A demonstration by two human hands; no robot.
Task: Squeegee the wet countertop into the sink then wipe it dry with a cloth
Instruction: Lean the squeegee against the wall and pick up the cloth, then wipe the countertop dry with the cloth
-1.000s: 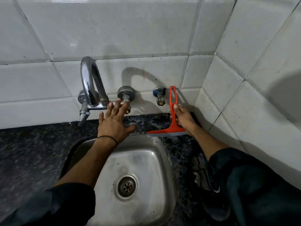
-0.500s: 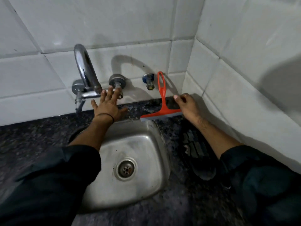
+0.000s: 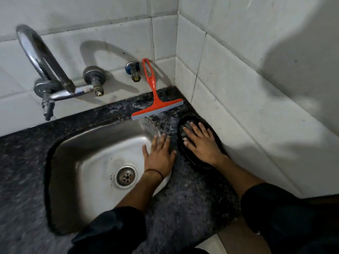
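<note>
— Since a second ago we've pulled both hands back from the wall. Our left hand [image 3: 159,156] has left the tap handle [image 3: 94,76], and our right hand [image 3: 203,143] has let go of the squeegee [image 3: 156,105].

— Ok, so where's the squeegee sitting now?

— Propped on its own against the tiled wall [image 3: 238,88] in the back corner. Its blade is down on the countertop [image 3: 192,198], just behind the far right corner of the sink [image 3: 82,143]. The orange handle points up beside the little blue valve [image 3: 133,69]. Neither hand touches it.

— And are our hands gripping anything?

— Nope. Our left one lies flat across the sink's right rim, fingers straight and a bit spread. Our right one's flat too, fingers stretched out on top of a black oval thing [image 3: 189,159] that sits on the countertop between the sink and the side wall. We can't tell what that thing is, it's too dark.

— Anything else?

— Our curved tap [image 3: 44,57] is at the back left, with its nozzle hanging over the counter behind the sink. Countertop around the squeegee blade looks shiny and wet.
</note>
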